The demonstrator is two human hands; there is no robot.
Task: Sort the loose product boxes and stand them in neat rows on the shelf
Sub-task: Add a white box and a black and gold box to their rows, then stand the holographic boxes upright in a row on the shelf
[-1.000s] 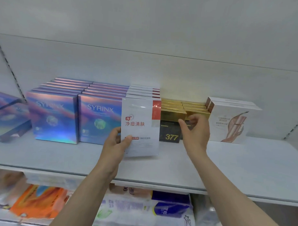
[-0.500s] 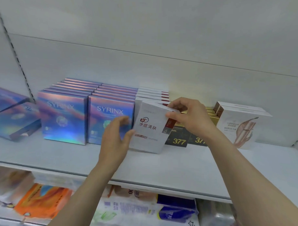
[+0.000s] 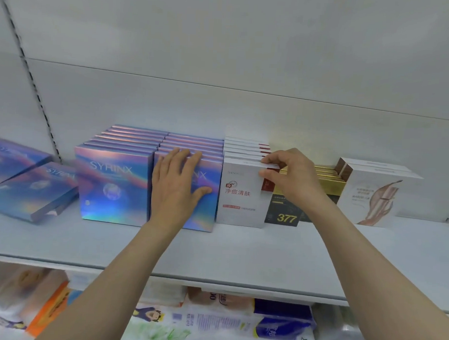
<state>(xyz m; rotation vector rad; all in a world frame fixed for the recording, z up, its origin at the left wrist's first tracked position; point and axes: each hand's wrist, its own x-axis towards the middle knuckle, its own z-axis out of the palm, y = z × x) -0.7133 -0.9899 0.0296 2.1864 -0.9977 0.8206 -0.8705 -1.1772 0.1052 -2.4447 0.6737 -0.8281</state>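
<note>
- Head view is showing the right hand pinching the top right corner of the white box, which is standing upright at the front of its row on the shelf.
- Left hand is resting flat, fingers straight, against the front holographic box just beside it.
- Cardboard is looking light, stiff and slightly slick; taking it by the top edge seems safest.

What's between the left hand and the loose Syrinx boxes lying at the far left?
Nothing visible. The left hand rests on the right Syrinx row; the left Syrinx row stands between them, but the open shelf in front gives a free path to the loose Syrinx boxes.
</note>
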